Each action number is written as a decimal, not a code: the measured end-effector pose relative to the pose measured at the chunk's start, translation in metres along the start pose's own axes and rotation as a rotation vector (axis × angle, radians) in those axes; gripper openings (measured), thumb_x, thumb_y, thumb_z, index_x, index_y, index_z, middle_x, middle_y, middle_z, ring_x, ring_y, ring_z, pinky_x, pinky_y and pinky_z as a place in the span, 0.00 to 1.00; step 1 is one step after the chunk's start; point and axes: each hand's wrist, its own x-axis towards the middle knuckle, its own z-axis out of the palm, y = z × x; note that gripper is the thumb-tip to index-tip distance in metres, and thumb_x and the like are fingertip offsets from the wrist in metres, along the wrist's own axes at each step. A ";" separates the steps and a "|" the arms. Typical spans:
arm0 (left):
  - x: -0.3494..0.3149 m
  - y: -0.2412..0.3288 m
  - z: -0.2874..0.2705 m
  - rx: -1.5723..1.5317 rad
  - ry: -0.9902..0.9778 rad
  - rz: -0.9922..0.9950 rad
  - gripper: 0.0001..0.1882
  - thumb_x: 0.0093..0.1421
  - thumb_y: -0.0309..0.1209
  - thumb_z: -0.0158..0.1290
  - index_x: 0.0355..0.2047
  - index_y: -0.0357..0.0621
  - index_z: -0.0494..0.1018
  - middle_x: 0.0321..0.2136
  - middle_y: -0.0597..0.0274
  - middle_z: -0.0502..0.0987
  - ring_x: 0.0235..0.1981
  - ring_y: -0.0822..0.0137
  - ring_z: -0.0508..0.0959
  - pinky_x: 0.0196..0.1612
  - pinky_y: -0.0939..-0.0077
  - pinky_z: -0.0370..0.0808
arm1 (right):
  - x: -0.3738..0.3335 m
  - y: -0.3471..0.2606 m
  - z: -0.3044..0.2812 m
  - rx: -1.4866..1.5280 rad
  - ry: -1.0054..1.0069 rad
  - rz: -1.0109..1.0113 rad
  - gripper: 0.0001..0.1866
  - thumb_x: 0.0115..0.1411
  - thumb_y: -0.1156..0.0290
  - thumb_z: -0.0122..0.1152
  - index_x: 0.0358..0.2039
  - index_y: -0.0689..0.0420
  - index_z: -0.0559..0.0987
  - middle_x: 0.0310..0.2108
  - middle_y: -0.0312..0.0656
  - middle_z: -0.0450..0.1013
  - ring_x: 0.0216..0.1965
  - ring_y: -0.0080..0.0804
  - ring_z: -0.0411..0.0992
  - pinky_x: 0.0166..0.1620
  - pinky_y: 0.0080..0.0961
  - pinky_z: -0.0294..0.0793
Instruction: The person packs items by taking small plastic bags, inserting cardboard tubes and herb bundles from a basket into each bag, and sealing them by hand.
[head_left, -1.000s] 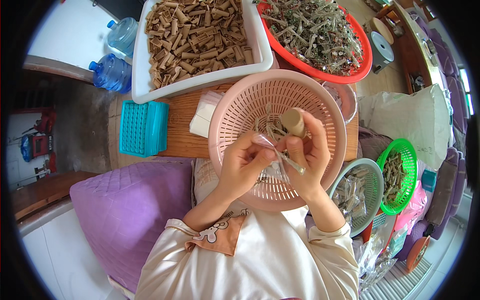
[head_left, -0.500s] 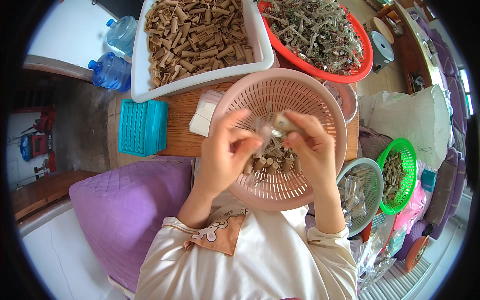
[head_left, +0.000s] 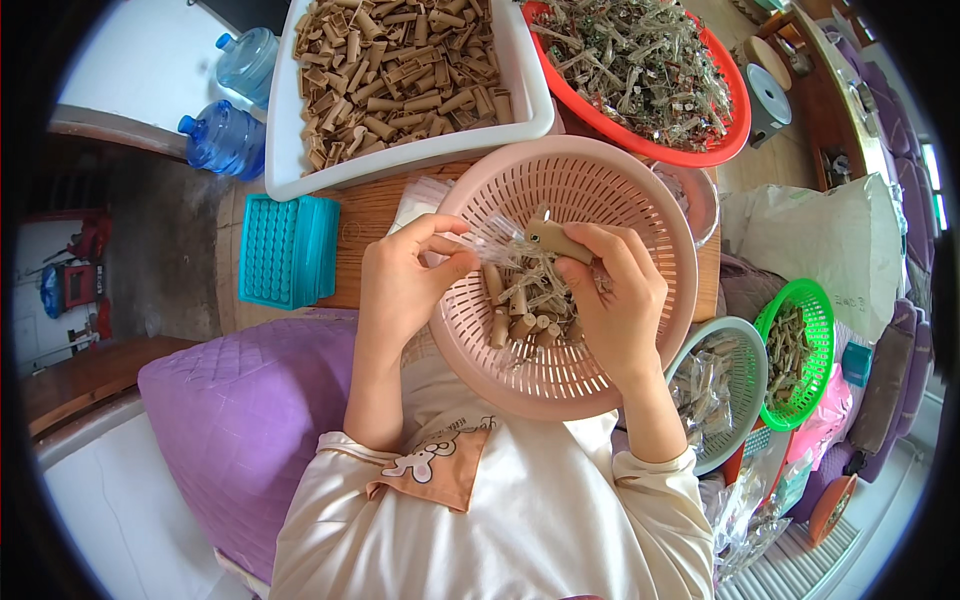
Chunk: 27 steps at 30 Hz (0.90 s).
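Over a pink slotted basket (head_left: 655, 230), my right hand (head_left: 622, 290) grips a tan tube-shaped plastic piece (head_left: 562, 242) between thumb and fingers. A small dark hole shows at the piece's left end. My left hand (head_left: 408, 275) is pinched on a clear plastic bag (head_left: 490, 238), whose crinkled film reaches toward the tan piece. Whether the two touch I cannot make out. Inside the basket, below my hands, lie several tan tubes (head_left: 522, 326) and a heap of clear plastic parts (head_left: 545, 285).
Beyond the basket stand a white tray (head_left: 545, 95) of tan shells and a red basin (head_left: 742, 110) of clear parts. Stacked teal trays (head_left: 275, 255) sit on the wooden table (head_left: 365, 215) at left. A grey basket (head_left: 750, 400) and a green basket (head_left: 825, 345) are at right.
My left hand has moved left, drawing the clear bag out with it. My right hand has turned the tan piece so its side shows more.
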 end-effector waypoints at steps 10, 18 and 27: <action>-0.005 0.003 0.000 -0.272 -0.100 0.052 0.17 0.44 0.24 0.61 0.37 0.39 0.73 0.24 0.63 0.78 0.17 0.87 0.65 0.19 0.92 0.59 | 0.005 -0.005 0.001 0.086 -0.100 0.018 0.13 0.46 0.81 0.60 0.35 0.60 0.75 0.31 0.43 0.71 0.29 0.35 0.73 0.31 0.24 0.73; -0.010 0.004 0.002 -0.356 -0.152 0.078 0.17 0.47 0.28 0.60 0.38 0.40 0.73 0.24 0.63 0.79 0.17 0.85 0.68 0.19 0.90 0.63 | 0.001 -0.005 -0.002 0.403 -0.109 0.306 0.14 0.46 0.81 0.60 0.37 0.62 0.75 0.30 0.41 0.72 0.29 0.26 0.72 0.31 0.18 0.71; -0.017 0.012 0.015 -0.487 -0.220 0.024 0.20 0.46 0.31 0.61 0.40 0.39 0.73 0.29 0.59 0.79 0.14 0.85 0.64 0.18 0.89 0.64 | 0.009 -0.016 -0.017 0.218 -0.276 0.325 0.11 0.48 0.78 0.59 0.35 0.62 0.76 0.29 0.42 0.71 0.27 0.30 0.71 0.32 0.21 0.71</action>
